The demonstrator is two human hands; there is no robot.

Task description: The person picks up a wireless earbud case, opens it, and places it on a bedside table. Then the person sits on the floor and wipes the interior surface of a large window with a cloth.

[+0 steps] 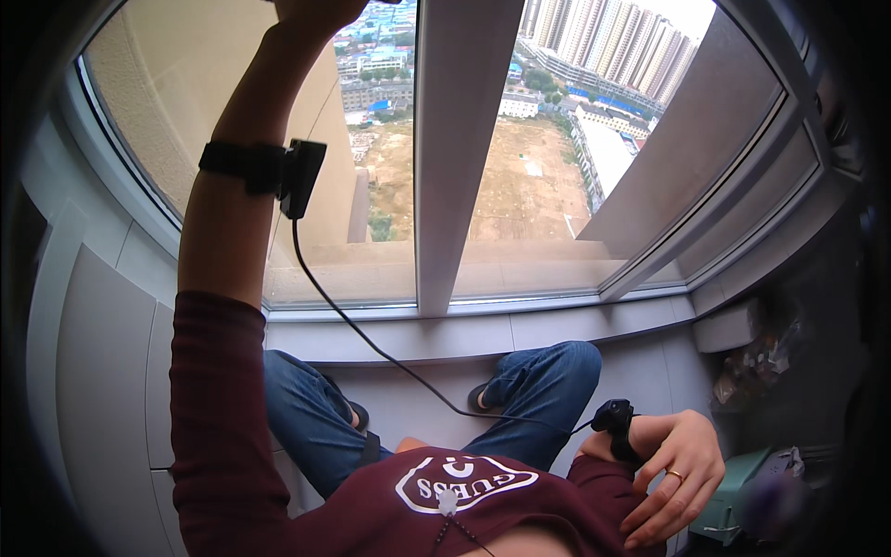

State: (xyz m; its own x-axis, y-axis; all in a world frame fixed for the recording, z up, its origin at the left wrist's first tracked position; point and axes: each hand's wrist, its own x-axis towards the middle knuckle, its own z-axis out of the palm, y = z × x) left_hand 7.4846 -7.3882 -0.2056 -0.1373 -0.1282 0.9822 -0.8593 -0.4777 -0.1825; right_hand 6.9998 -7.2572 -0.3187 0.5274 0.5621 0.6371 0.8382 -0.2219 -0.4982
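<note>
My left hand (320, 10) is raised to the top edge of the picture, in front of the window; its fingers are mostly cut off, and a dark bit of something shows beside them. A black strapped device (303, 179) sits on that forearm, and a black cable (390, 358) runs from it to a small black camera (612, 416) strapped at my right wrist. My right hand (679, 480), with a gold ring (674, 474), hangs loosely bent beside my maroon shirt (362, 501) and holds nothing visible.
Tall window panes with a grey upright frame post (456, 139) stand before me, above a tiled ledge (473, 333). My knees in blue jeans (543, 390) are spread near the ledge. At right are a green bin (724, 498), clear plastic bags (755, 365) and a pale box (727, 327).
</note>
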